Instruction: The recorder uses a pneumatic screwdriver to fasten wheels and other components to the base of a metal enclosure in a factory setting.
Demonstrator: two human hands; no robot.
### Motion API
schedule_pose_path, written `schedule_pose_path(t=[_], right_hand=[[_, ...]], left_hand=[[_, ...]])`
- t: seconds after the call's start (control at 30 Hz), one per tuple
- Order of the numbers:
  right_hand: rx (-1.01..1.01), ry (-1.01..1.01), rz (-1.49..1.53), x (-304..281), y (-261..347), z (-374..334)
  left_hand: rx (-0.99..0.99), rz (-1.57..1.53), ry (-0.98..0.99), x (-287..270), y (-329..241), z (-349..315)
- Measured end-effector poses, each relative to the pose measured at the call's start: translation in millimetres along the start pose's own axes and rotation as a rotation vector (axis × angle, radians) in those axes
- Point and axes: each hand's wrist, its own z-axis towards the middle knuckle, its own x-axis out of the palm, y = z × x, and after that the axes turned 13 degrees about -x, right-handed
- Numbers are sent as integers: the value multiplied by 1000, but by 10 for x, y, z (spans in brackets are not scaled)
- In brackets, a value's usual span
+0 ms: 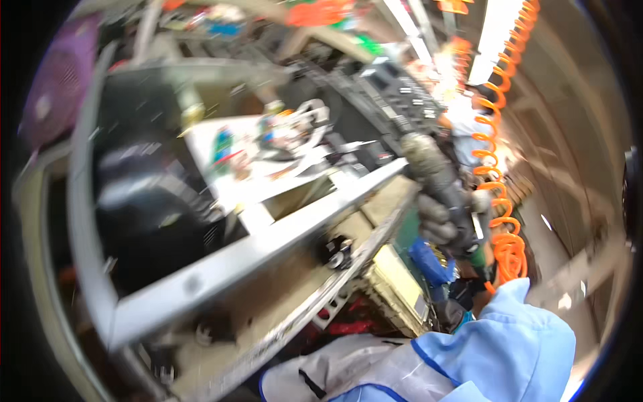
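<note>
My right hand (437, 220) wears a grey glove, and its fingers are wrapped round a dark grey, roughly cylindrical air tool (457, 209). Motion smears the tool, so its exact kind cannot be made out. Its lighter, rounded end (423, 153) points up and away from me. A green part (478, 260) shows at its lower end, close to an orange coiled hose (510, 258). My light blue sleeve (516, 342) comes in at the lower right. My left hand is not in view.
At left stands a metal-framed bench (221, 268) with a dark, glossy panel (144, 194). Several small items and a white sheet (207, 144) lie there. Below my hand are a blue container (432, 261) and a pale yellow box (396, 281). A control panel (402, 90) stands beyond.
</note>
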Motion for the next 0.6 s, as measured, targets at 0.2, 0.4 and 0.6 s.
schedule_pose_path(t=[0.2,0.4,0.6], right_hand=[[-46,-112,-59,-421,247,-649],[-152,-327,4,-377,221,-1090],[-83,-462,49,-310,186,-1365]], left_hand=[[36,84,-121,-751,-476,363],[114,64,-160,-1253,-744,440],[126,-156,-101,-1752,-754,220]])
